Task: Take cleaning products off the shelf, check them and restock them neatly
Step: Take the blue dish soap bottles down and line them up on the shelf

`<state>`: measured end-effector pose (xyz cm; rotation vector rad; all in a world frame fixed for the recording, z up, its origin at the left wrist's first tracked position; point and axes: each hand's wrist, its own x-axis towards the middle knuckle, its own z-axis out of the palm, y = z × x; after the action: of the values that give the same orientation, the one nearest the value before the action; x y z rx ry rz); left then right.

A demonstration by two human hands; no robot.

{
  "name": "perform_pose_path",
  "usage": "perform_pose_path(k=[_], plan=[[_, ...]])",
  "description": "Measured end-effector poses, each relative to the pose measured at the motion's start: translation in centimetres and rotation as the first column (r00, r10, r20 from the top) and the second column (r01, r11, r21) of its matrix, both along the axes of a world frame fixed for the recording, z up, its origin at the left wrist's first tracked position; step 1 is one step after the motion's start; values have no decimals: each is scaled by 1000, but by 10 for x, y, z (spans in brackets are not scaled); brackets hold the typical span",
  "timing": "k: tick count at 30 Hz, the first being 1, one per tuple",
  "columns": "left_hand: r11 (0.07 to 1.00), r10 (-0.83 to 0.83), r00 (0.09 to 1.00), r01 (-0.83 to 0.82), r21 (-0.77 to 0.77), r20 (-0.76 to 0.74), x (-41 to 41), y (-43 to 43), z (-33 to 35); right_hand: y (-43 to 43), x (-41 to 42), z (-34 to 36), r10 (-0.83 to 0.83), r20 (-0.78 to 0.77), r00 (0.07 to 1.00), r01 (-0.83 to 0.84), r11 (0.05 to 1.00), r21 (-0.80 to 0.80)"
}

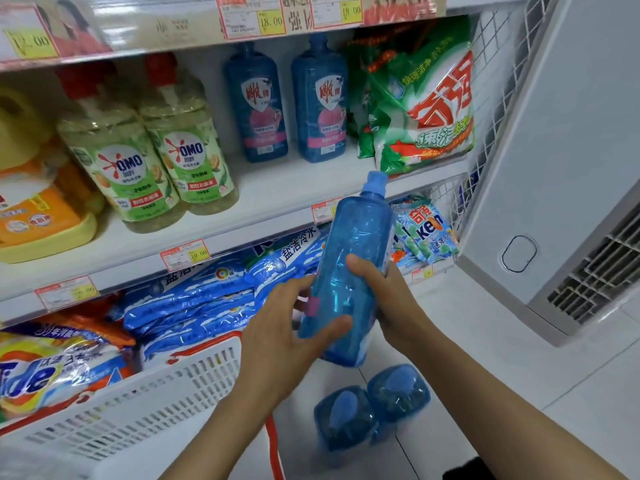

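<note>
The person stands at the shelf (pixel 294 183) w/ a blue bottle (pixel 353 244) held up in both hands. It is out in front of the shelf edge & up off the floor. The left hand (pixel 284 334) holds the low part. Its thumb lies across the front & its fingers go round the side, by a bit of pink label. The right hand (pixel 388 296) is wrapped round the other side, thumb on the front. Both hands are clamped on the bottle. It leans a little, blue cap (pixel 375 183) at the top. The plain side faces us, so no words to read.

Right under it, 2 floor bottles (pixel 398 393), same blue, stand side by side & touching.

On the mid shelf at the back stand 2 more bottles (pixel 320 102) of that kind w/ red & pink labels. The writing is too blurry to read. To their left, 2 pale green bottles (pixel 187 143) w/ red caps say "OMO". Far left is a yellow jug (pixel 31 202). To the right leans a big green bag (pixel 426 109) w/ fat red Chinese words.

Price tags (pixel 272 20) up top say "18.00" twice & "12.00". One tag (pixel 197 252) lower down says "19.00".

Low shelf: blue bags (pixel 207 299) w/ white Chinese writing, small packs (pixel 427 233) that say "keon" & a "Tide" bag (pixel 45 372). A white basket (pixel 156 393) sits in front. A big white machine (pixel 554 168) w/ vents is on the right.
</note>
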<state>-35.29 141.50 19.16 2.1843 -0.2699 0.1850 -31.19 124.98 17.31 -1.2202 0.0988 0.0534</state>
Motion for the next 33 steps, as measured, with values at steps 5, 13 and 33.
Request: perform_pose_path(k=[5,13,33], plan=[[822,-431,845,222,-524,-317,32,27,-18,-3,0,4,124,24,992,-126,986,113],[863,-165,896,-70,-500,-412,30,11,-17,6,-4,34,98,94,991,-78,977,-200],[870,-30,954,-121,-478,-297,59,22,-42,-25,52,52,53,273,961,80,887,-455]])
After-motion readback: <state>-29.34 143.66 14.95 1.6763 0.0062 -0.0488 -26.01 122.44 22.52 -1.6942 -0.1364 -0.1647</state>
